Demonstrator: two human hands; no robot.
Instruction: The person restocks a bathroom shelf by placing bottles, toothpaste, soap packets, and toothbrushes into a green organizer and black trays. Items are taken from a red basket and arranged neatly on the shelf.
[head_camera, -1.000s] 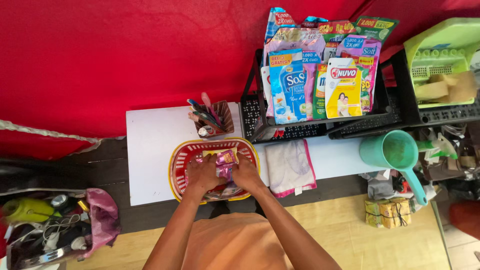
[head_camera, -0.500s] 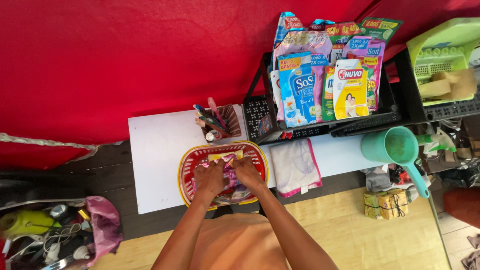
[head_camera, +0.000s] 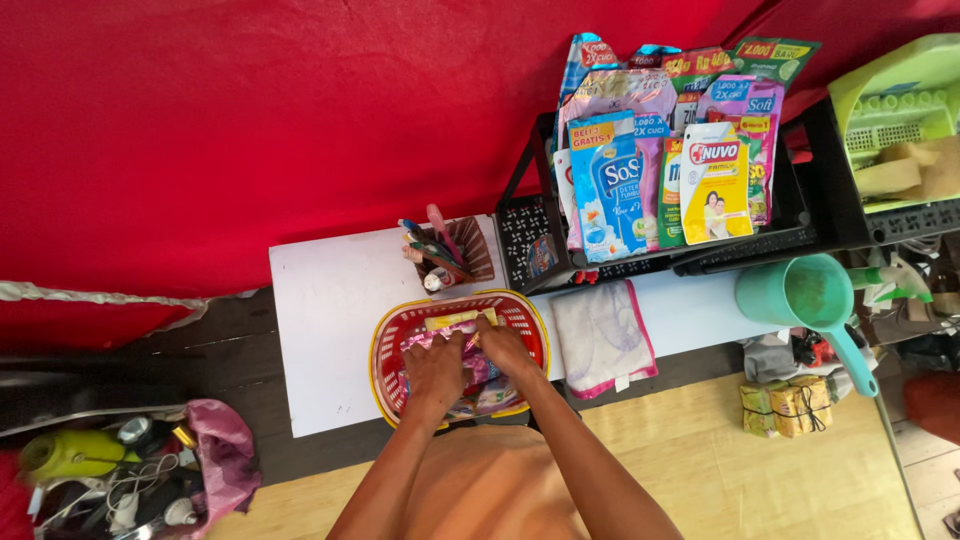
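Observation:
A red basket with a yellow rim (head_camera: 383, 352) sits on a white table (head_camera: 325, 300) and holds several small sachets, pink and yellow. Both my hands are inside it. My left hand (head_camera: 436, 367) and my right hand (head_camera: 505, 347) pinch a pink sachet (head_camera: 452, 338) between them, above a yellow sachet (head_camera: 452, 319) at the basket's far side. More packets lie under my hands, partly hidden.
A brown holder with pens and brushes (head_camera: 447, 250) stands behind the basket. A black crate (head_camera: 528, 228) of tall detergent pouches (head_camera: 611, 195) is at the back right. A folded cloth (head_camera: 604, 335), a teal scoop (head_camera: 812, 302) and a green basket (head_camera: 900, 120) lie to the right.
The view has drifted, so everything sits further right. My hands have pushed the pink sachet lower into the basket and closed together over it.

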